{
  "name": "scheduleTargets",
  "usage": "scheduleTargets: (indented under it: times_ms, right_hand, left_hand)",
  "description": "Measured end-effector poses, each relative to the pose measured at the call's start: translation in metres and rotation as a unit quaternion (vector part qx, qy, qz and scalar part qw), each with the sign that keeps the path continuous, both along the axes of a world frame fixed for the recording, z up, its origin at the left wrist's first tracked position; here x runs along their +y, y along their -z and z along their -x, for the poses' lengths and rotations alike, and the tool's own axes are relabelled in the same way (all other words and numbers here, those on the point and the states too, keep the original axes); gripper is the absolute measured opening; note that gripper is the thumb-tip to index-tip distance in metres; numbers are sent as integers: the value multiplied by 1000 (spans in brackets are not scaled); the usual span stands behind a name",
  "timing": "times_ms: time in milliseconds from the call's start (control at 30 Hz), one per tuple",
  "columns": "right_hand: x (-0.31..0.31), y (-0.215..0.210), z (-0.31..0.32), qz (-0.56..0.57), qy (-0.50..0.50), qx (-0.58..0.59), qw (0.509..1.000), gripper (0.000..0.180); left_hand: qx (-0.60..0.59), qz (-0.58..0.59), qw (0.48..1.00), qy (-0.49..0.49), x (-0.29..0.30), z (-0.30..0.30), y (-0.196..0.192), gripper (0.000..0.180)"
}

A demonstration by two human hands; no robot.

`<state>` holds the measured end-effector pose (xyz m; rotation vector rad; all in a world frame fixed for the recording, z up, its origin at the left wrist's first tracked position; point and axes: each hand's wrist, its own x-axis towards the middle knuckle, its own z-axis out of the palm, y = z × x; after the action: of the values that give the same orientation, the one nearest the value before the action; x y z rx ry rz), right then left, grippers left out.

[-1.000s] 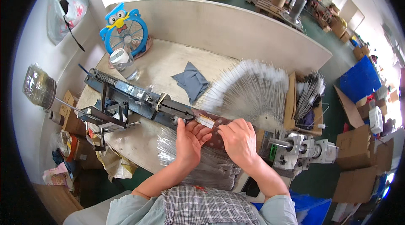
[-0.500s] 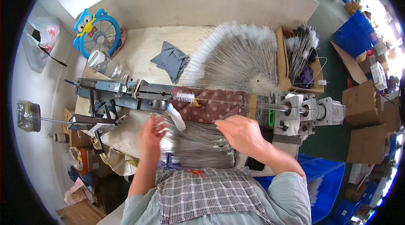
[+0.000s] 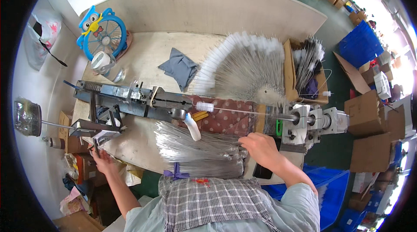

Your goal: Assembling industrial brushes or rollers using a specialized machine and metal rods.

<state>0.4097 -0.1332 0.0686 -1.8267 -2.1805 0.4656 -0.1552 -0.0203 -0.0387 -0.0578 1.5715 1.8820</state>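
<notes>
The left hand (image 3: 102,162), at the lower left of the frame, is at the lower end of a dark metal lever (image 3: 96,146); whether its fingers close round the lever, I cannot tell. The right hand (image 3: 263,148), right of the lower centre, has its fingers bent at the right end of a bundle of silvery wires (image 3: 202,143); whether it pinches 1 of them is too small to tell.

The brush (image 3: 205,106) with white bristles is at the centre of the frame, above a brown dotted cloth (image 3: 228,116). Its thin stem runs right towards the metal spindle (image 3: 287,117) at the centre right. Left of the brush, a long dark metal fixture (image 3: 143,101) lies slantwise on the counter (image 3: 147,53). Many white-tipped brushes (image 3: 243,66) fan out above the cloth, beside a cardboard box (image 3: 290,73) holding more. A blue fan (image 3: 104,38) stands at the upper left.
</notes>
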Motion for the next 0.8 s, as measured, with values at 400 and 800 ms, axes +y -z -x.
scheduleTargets:
  times_ms: [400, 800]
  right_hand:
    - [-2, 0, -5, 3, -17, -12, 1000, 27]
    - [2, -38, -13, -11, 25, -131, 991, 26]
  left_hand:
    - [-73, 0, 811, 580, -22, -335, -83, 20]
    - [-396, -70, 726, 558, -14, -299, -177, 47]
